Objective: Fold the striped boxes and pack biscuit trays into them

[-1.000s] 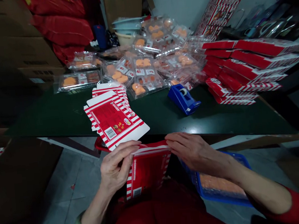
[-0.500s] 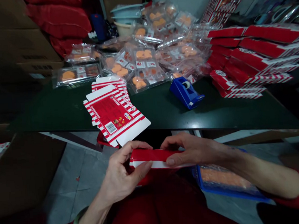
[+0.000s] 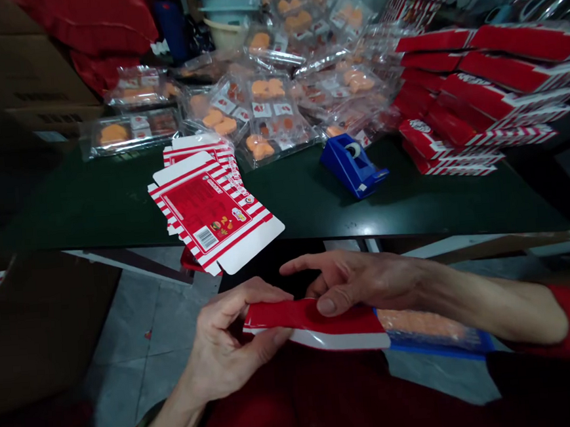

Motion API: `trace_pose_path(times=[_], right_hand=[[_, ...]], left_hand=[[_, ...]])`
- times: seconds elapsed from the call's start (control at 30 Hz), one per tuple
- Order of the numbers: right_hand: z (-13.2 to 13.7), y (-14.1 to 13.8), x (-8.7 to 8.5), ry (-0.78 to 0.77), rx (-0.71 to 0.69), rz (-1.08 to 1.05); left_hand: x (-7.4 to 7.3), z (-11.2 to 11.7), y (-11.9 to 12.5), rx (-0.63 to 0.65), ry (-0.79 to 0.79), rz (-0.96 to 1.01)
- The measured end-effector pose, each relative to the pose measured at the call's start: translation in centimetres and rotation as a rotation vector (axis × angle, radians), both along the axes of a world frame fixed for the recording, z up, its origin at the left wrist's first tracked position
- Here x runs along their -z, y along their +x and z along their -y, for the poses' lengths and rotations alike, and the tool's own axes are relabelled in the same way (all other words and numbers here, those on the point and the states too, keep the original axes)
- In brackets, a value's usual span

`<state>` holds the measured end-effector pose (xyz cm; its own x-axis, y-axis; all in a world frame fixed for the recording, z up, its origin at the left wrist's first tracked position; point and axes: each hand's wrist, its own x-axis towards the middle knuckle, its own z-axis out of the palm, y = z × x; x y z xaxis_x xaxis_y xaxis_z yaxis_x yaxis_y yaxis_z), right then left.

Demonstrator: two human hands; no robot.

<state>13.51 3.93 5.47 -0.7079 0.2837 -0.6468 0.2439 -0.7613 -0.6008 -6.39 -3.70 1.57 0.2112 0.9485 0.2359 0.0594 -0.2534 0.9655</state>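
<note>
In front of my lap, a flat red-and-white cardboard box [image 3: 346,327] lies sideways, its glossy red edge facing up. My left hand [image 3: 240,335] is closed on its left end, thumb on the near white border and fingers over the far side. My right hand [image 3: 354,284] is at the box's upper edge, thumb on the red face and some fingers behind it. Its index finger stretches out to the left, off the box. Beyond my hands, unfolded striped cartons [image 3: 206,213] overhang the table's front edge, and a blue tape dispenser [image 3: 353,165] stands to their right.
Clear packs of orange shapes [image 3: 267,109] are heaped along the back of the dark green table [image 3: 304,202]. Folded red-and-white boxes [image 3: 474,106] are stacked at the right. A blue crate [image 3: 444,352] sits below at the right. Brown cardboard boxes [image 3: 22,76] rise at the left.
The box has tilted, its right end now lower and nearer to me. My right index finger has lifted off and straightened leftward. My left hand keeps its hold.
</note>
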Motion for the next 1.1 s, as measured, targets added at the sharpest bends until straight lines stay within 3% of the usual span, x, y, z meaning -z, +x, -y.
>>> trace_pose_path(times=[0.1,0.2,0.37,0.5,0.6,0.8,0.97,1.1], right_hand=[[0.4,-0.4,-0.4,0.019,0.05,0.072],[0.4,-0.4,-0.7,0.123,-0.013,0.07],[-0.1,0.7,-1.1,0.66,-0.208,-0.04],[0.0,1.0,-0.7,0.973,-0.252,-0.041],[0.5,0.8,-0.4,1.06,-0.239,-0.081],[1.2,0.5,-1.1,1.208,-0.294,0.006],[1.6,0.1,-0.8,1.245,-0.265,0.011],[1.9,0.1,0.5,1.389,-0.2,0.035]], left_hand=[[0.2,-0.1,-0.1,0.014,-0.003,0.008],[0.3,-0.3,-0.3,-0.021,-0.021,0.004],[0.7,-0.9,-0.8,-0.186,-0.086,-0.026],[0.7,-1.5,-0.9,-0.187,-0.001,-0.076],[0.4,-1.8,-1.0,-0.147,0.049,-0.088],[-0.2,-1.9,-1.2,-0.048,-0.002,-0.144],[0.7,-1.4,-0.9,-0.083,0.03,-0.102],[1.5,-0.9,-0.6,-0.142,0.061,-0.053]])
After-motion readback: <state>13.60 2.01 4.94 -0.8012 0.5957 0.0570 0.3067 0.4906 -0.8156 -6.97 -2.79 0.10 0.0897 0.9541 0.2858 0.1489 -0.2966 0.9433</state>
